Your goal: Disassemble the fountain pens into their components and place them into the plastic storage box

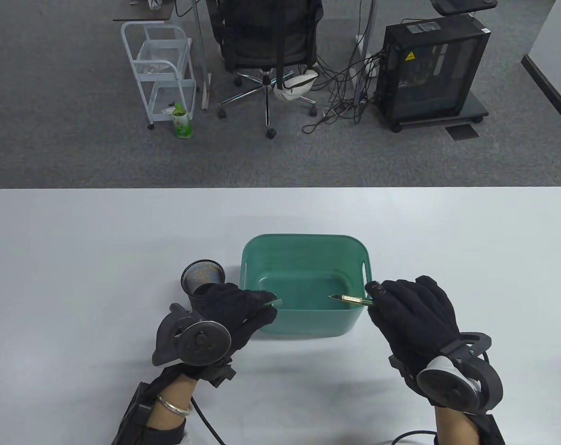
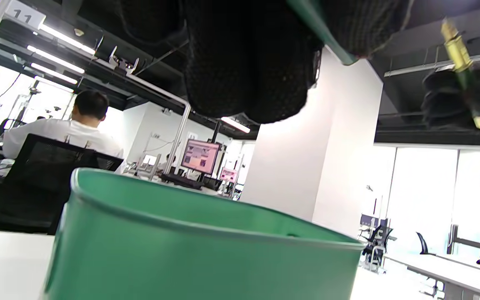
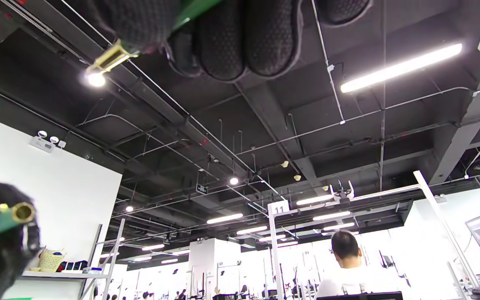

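Observation:
A green plastic storage box (image 1: 303,324) stands mid-table, its wall filling the lower left wrist view (image 2: 181,258). My left hand (image 1: 267,308) pinches a green pen piece (image 1: 276,303) over the box's near left rim; its open end has a gold ring (image 3: 17,213). My right hand (image 1: 374,296) grips the other pen part (image 1: 352,300) over the box's right side. This part is green with a gold section and nib, and it points left. That part also shows at the upper right of the left wrist view (image 2: 461,62) and under the fingers (image 3: 223,37). The two parts are apart.
A black mesh pen cup (image 1: 202,278) stands just left of the box, behind my left hand. Beyond the table's far edge are an office chair (image 1: 266,41), a white cart (image 1: 162,69) and a computer case (image 1: 431,69). A person in a white shirt (image 2: 63,133) sits in the background.

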{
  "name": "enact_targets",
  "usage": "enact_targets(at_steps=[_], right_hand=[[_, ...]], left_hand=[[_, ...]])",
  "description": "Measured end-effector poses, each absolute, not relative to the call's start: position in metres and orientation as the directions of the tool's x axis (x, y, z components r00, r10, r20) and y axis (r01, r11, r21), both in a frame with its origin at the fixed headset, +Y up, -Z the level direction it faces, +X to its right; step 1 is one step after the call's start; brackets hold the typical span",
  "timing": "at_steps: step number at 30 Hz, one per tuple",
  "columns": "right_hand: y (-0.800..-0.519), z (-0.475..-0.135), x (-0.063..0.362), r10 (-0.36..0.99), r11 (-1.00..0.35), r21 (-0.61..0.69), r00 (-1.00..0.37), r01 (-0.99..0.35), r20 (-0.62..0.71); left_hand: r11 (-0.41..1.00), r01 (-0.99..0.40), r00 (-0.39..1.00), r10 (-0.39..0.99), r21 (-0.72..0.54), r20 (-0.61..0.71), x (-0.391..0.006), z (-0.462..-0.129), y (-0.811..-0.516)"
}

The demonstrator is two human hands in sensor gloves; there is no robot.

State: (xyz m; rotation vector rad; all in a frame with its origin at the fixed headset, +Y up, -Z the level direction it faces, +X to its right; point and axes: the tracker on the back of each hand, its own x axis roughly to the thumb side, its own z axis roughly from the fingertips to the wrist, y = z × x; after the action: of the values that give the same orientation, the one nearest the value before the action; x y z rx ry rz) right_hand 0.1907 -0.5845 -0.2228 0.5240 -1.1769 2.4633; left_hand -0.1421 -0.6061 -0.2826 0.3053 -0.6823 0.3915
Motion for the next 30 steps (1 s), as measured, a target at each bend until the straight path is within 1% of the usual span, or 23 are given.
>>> enact_targets(at_steps=[4,15,24,30], right_hand=[[-0.582,-0.221,0.194,0.174,-0.575,-0.663,-0.863,-0.48,0.474],[-0.581,-0.221,0.202,0.198,-0.56,-0.662,-0.856,-0.499,0.477],[-0.58,-0.22,0.205,0.212,-0.551,-0.657,-0.848,-0.515,0.486],[-0.58,-0.22,0.205,0.219,-0.551,-0.652,-0.845,-0.52,0.489]], left_hand=[[0.922,-0.372,0.77,0.244,0.105,0.589,-0.127,-0.302,-0.608],[0.955,-0.297,0.817,0.264,-0.018,0.512,-0.095,-0.345,-0.623],[0.971,-0.228,0.848,0.233,-0.07,0.475,-0.085,-0.361,-0.644],[0.973,-0.218,0.851,0.227,-0.075,0.474,-0.083,-0.362,-0.647]])
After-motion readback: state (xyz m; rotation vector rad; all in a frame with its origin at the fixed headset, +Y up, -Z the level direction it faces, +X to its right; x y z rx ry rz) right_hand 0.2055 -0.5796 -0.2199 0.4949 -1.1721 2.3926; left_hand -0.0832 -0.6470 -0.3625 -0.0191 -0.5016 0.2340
